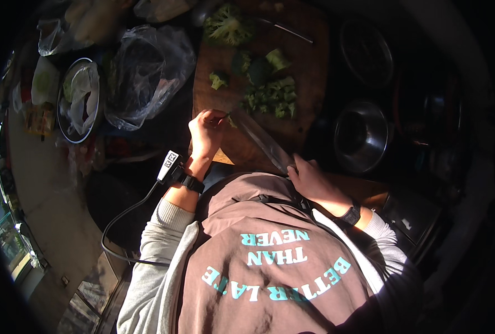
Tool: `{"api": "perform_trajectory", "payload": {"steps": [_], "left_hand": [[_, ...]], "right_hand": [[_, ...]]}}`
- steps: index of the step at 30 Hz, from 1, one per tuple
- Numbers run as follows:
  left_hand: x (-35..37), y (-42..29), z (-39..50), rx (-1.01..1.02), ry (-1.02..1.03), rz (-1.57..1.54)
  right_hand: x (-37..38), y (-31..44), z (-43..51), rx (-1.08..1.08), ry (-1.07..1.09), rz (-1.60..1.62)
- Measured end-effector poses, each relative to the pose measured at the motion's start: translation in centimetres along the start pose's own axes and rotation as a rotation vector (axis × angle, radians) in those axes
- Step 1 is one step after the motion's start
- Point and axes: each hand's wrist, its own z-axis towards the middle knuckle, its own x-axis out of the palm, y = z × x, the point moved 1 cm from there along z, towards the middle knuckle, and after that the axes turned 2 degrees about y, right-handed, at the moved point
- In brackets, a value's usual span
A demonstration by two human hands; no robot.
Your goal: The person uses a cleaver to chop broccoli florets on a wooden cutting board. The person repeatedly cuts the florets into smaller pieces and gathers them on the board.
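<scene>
A broad-bladed kitchen knife (264,140) lies slanted over the near part of a wooden cutting board (310,71), its handle in my right hand (312,177). Close to the blade's far end, my left hand (206,131) pinches a small green broccoli piece (231,120). Beyond the blade sits a heap of chopped broccoli florets (274,98). One loose floret (218,80) lies apart to the left. Behind the heap are a cut stem chunk (278,59) and darker broccoli pieces (259,71). A large broccoli head (227,26) rests cut side up at the far left of the board.
A slim metal-bladed tool (293,32) lies at the board's far side. To the right stand a steel bowl (361,140) and a round, dark dish or lid (366,52). Leftward are a clear plastic bag (147,77) and a white-rimmed bowl (59,119) holding a plastic bag.
</scene>
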Motion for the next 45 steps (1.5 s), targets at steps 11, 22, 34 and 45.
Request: {"api": "perform_trajectory", "payload": {"steps": [11, 22, 34, 45], "left_hand": [[-0.8, 2.5, -1.1, -0.071, 0.107, -0.24], [-1.3, 1.7, -1.0, -0.048, 0.082, -0.436], [-1.0, 0.3, -0.1, -0.067, 0.092, -0.161], [-2.1, -1.0, 9.1, 0.472, 0.076, 0.29]], "right_hand": [[0.0, -3.6, 0.7, -0.106, -0.06, 0.269], [-1.8, -5.0, -2.0, -0.097, -0.175, 0.166], [-3.1, -3.1, -3.1, -0.089, -0.153, 0.097], [-0.1, -1.9, 0.9, -0.107, -0.036, 0.043]]}}
